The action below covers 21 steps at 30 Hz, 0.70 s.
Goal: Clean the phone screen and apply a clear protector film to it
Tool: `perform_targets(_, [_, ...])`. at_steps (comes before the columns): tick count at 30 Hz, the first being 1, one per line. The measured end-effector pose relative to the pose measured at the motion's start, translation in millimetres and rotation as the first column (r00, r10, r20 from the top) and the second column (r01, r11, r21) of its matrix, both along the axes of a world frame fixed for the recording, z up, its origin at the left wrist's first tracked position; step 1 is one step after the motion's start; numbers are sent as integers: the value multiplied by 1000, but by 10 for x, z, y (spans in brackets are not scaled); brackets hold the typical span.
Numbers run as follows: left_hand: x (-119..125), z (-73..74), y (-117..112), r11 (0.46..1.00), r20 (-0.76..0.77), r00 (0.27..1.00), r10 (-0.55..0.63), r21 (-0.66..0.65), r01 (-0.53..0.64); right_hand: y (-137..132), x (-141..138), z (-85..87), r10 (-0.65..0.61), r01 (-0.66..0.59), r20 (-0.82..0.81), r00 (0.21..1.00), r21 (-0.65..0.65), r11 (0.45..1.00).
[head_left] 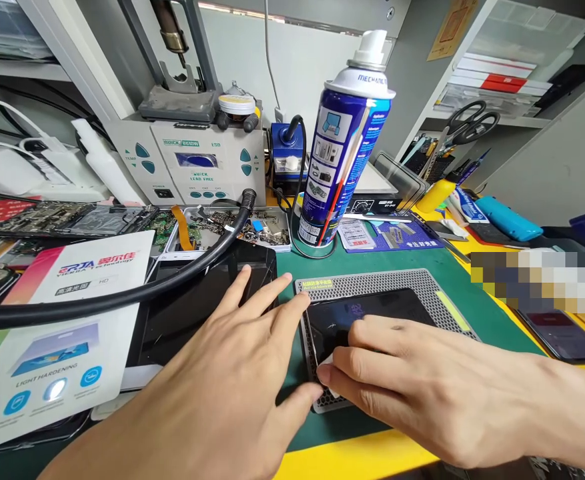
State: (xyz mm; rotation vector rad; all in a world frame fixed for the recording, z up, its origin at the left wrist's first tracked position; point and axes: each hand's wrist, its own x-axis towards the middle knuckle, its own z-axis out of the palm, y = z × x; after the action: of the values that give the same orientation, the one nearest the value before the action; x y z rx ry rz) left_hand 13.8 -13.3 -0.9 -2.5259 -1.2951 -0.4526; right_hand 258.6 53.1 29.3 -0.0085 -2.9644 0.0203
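The left hand (242, 360) is released, its fingers spread and holding nothing; its thumb tip is at the near left edge of the perforated anti-slip pad (449, 320). On this pad lies a smartphone (339, 327), black screen upward, with dim purple digits showing. The right hand (402, 380) has its fingers bent and grasps a small white wipe (335, 388), mostly hidden, against the near left part of the screen. The pad rests on a green work mat (492, 300) over the yellow counter (352, 460). Beyond the pad, a blue spray can (345, 153) stands upright. The QUICK 861DW rework station (197, 157) is at the far left, and its black hose (172, 290) crosses above a printed sheet (67, 347). Another smartphone (567, 333) lies to the right.
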Motion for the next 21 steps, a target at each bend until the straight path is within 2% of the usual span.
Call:
perform_targets(4, [3, -1, -4, 1000, 1, 1000, 0, 12, 0, 20, 43, 1, 13, -13, 54, 998, -16, 1000])
perform_targets(17, [47, 4, 46, 999, 59, 997, 39, -7, -39, 51, 171, 66, 35, -33, 51, 998, -29, 999])
perform_targets(21, [53, 5, 48, 1000, 7, 1000, 5, 12, -5, 60, 256, 71, 16, -15, 52, 999, -33, 999])
